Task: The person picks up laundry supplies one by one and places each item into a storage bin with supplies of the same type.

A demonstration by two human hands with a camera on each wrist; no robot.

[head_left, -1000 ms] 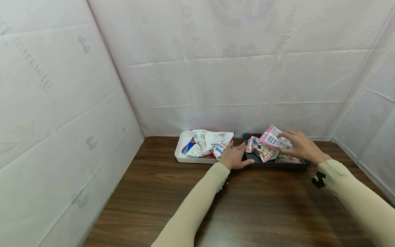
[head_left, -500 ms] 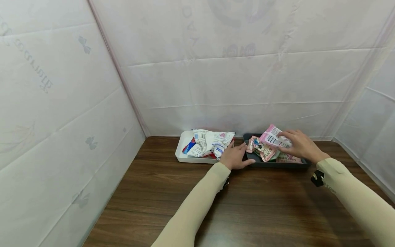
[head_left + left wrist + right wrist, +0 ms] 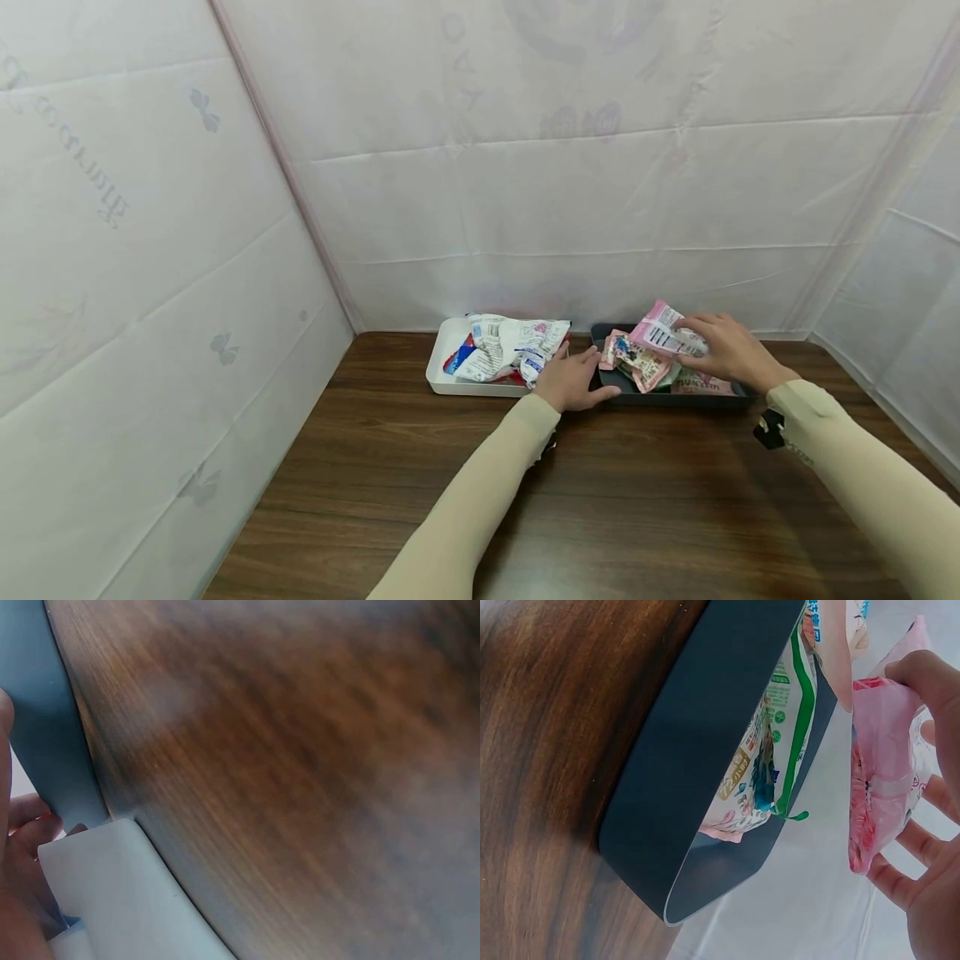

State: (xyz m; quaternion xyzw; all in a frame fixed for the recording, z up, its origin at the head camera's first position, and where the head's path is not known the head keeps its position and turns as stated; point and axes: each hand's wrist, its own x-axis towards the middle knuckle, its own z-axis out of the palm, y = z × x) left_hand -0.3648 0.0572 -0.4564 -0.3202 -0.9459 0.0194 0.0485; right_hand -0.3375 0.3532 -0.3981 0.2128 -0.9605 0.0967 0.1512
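My right hand (image 3: 731, 354) holds a pink snack packet (image 3: 654, 332) over the dark grey tray (image 3: 697, 401). The right wrist view shows thumb and fingers around the packet's sides, just above the tray rim. Several pink packets (image 3: 637, 363) lie in that tray, along with a green-edged packet (image 3: 804, 727). My left hand (image 3: 567, 383) rests where the dark tray meets the white tray (image 3: 472, 389), fingers extended and thumb spread along the dark tray's front. A crumpled white bag (image 3: 498, 343) fills much of the white tray, with blue and red wrapping under it.
Both trays stand side by side at the back of a brown wood-grain table (image 3: 390, 467). Pale printed sheets (image 3: 480, 192) hang behind the table and at both sides. The back sheet comes down right behind the trays.
Almost nothing differs. My right hand and the pink packet have shifted very slightly; the left hand stays in place.
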